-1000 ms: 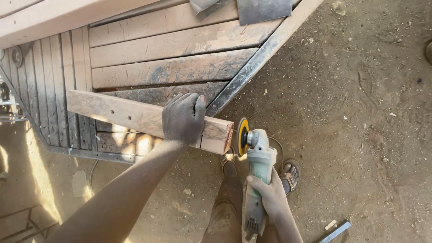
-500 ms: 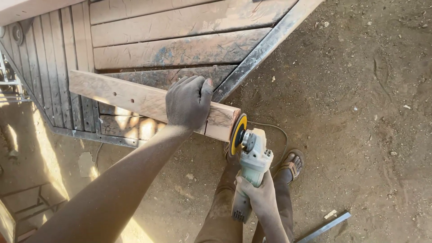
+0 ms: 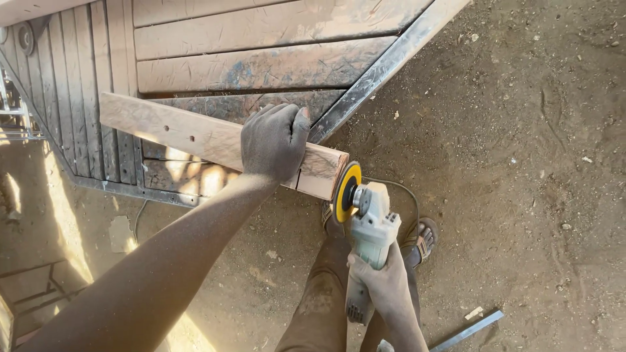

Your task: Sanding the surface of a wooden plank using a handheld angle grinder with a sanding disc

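Plank (image 3: pixel 195 137): worn, drilled, dusty | left hand (image 3: pixel 274 140) grips | grinder (image 3: pixel 365 221) at end

Plank (image 3: pixel 189 133) lies across platform (image 3: pixel 261 65); grinder (image 3: pixel 365 218) at its right end.

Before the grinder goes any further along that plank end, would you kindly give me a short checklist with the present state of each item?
1. Left hand gripping the long pale wooden plank: ok.
2. Right hand around the white angle grinder: ok.
3. Yellow sanding disc at the plank's end: ok, actual contact cannot tell.
4. Black power cord clear of the disc: ok.
5. Sandalled foot below the grinder: not ok.
6. Eye protection: cannot tell.
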